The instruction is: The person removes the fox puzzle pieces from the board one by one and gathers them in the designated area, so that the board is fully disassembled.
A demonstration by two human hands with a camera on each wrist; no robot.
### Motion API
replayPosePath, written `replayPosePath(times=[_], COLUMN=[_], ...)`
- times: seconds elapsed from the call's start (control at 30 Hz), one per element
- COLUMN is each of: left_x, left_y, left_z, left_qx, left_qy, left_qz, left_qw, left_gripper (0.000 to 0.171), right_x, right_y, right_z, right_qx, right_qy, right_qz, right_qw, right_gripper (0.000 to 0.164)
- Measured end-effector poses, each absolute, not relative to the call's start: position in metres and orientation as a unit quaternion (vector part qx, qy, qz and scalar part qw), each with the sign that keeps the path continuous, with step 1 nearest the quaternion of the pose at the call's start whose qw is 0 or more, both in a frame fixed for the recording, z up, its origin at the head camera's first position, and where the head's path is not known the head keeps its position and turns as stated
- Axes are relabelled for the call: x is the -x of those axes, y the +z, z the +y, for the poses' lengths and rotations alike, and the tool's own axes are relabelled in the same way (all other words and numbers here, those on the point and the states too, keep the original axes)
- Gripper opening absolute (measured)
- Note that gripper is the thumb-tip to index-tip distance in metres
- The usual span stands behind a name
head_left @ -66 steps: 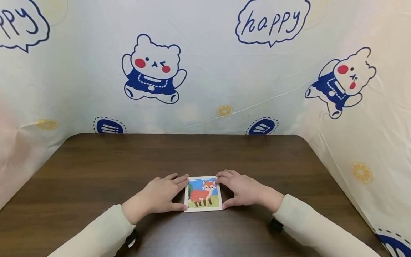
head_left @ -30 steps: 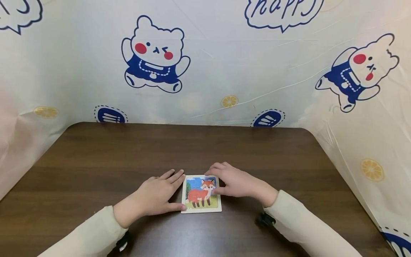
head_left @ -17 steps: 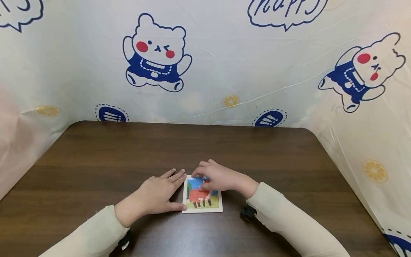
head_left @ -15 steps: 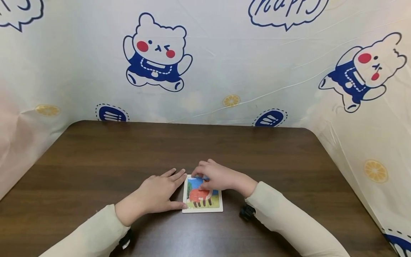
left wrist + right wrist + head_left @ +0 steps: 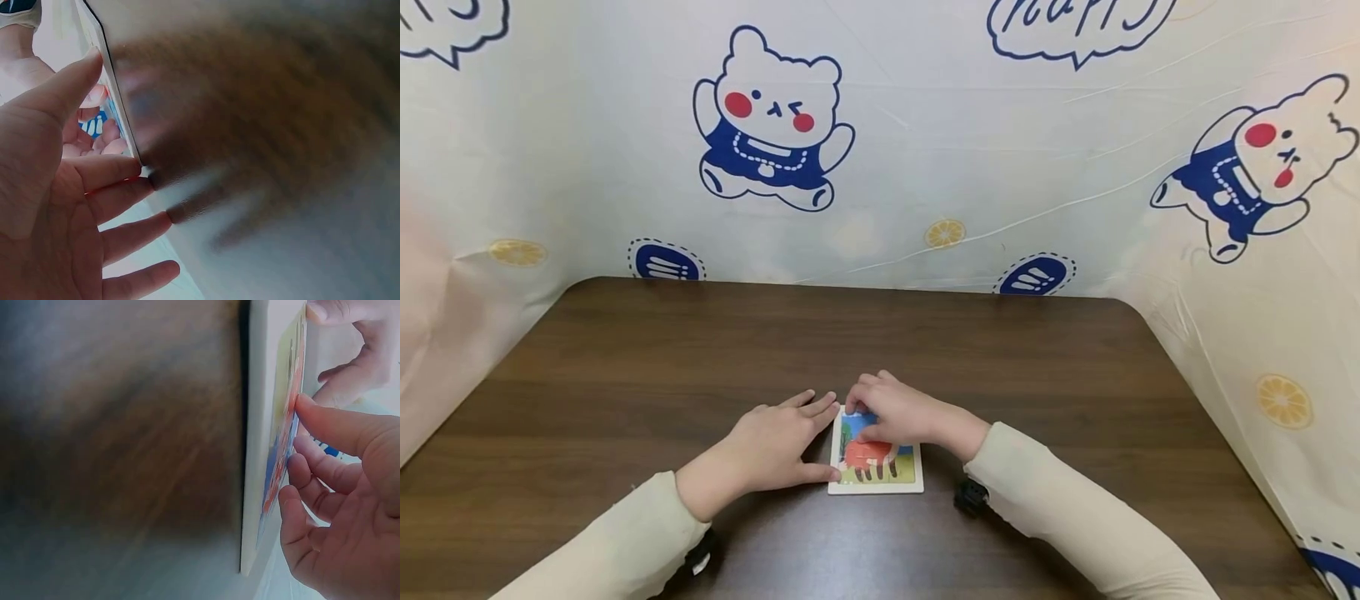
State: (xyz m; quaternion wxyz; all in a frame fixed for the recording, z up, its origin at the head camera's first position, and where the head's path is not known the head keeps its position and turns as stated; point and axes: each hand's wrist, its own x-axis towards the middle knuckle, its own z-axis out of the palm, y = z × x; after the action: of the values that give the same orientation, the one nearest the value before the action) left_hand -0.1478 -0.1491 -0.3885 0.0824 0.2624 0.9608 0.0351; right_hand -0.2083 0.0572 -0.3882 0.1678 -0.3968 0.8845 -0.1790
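A square jigsaw puzzle [image 5: 906, 471] with a fox picture and a white frame lies flat on the brown table. At its left side rests my left hand [image 5: 767, 450], with the thumb at the lower left corner and straight fingers near the upper left one. My right hand [image 5: 898, 410] reaches over the top of the picture and hides the fox's head. In the right wrist view, its thumb [image 5: 322, 419] and bent fingers [image 5: 300, 469] are right at the picture's surface, spread apart from each other. I cannot tell whether they pinch a puzzle piece.
The dark wooden table [image 5: 737, 333] stretches out around the puzzle. A pale curtain [image 5: 910, 100] printed with bears and orange slices hangs behind it and along both sides. A dark wrist camera [image 5: 972, 497] sits under the right sleeve.
My right hand has left the frame's right edge and moved left over the upper part of the picture, covering the fox's head. My left hand stays at the left edge. The head view has tilted down slightly.
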Motion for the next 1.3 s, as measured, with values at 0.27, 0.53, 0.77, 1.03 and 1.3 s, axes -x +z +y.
replayPosePath(times=[0.27, 0.53, 0.77, 1.03, 1.3], left_x=[0.1479, 0.1476, 0.1453, 0.1450, 0.1473], left_y=[-0.3883, -0.3898, -0.3869, -0.3880, -0.3885], left_z=[-0.1481, -0.1492, -0.1499, -0.1493, -0.1488], left_qx=[-0.260, -0.256, -0.263, -0.258, -0.253], left_qy=[0.041, 0.039, 0.038, 0.037, 0.033], left_qz=[0.961, 0.962, 0.961, 0.962, 0.963], left_qw=[0.082, 0.083, 0.078, 0.081, 0.082], left_gripper=[0.087, 0.087, 0.087, 0.087, 0.088], right_x=[0.2072, 0.2033, 0.2029, 0.2057, 0.2014], right_y=[-0.3888, -0.3900, -0.3905, -0.3906, -0.3894], right_z=[0.0554, 0.0549, 0.0545, 0.0519, 0.0519], right_qx=[0.386, 0.363, 0.371, 0.368, 0.369], right_qy=[-0.179, -0.185, -0.177, -0.165, -0.181], right_qz=[0.886, 0.895, 0.896, 0.894, 0.892], right_qw=[0.185, 0.180, 0.167, 0.193, 0.187], right_gripper=[0.023, 0.030, 0.028, 0.020, 0.028])
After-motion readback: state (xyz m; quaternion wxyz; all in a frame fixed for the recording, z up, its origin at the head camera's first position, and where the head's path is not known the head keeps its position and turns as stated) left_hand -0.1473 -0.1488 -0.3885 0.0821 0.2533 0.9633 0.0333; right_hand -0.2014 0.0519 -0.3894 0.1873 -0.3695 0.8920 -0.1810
